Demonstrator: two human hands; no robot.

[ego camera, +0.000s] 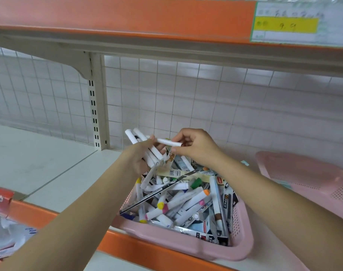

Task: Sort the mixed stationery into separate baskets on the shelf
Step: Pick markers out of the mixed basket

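Forearms cross the orange shelf edge (143, 251). Beneath both hands a pink basket (243, 237) holds jumbled stationery (186, 200); another pink basket (303, 178) lies beyond the right hand (194, 147). Left hand (136, 159) grips white markers (135, 136); right hand pinches a single marker (167, 141), perhaps brown-tipped.

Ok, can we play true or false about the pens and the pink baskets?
1. The left hand holds a bunch of white markers. True.
2. The right hand holds nothing. False: it pinches one white marker.
3. The full basket under the hands is blue. False: it is pink.
4. A second pink basket sits on the shelf to the right of the full one. True.
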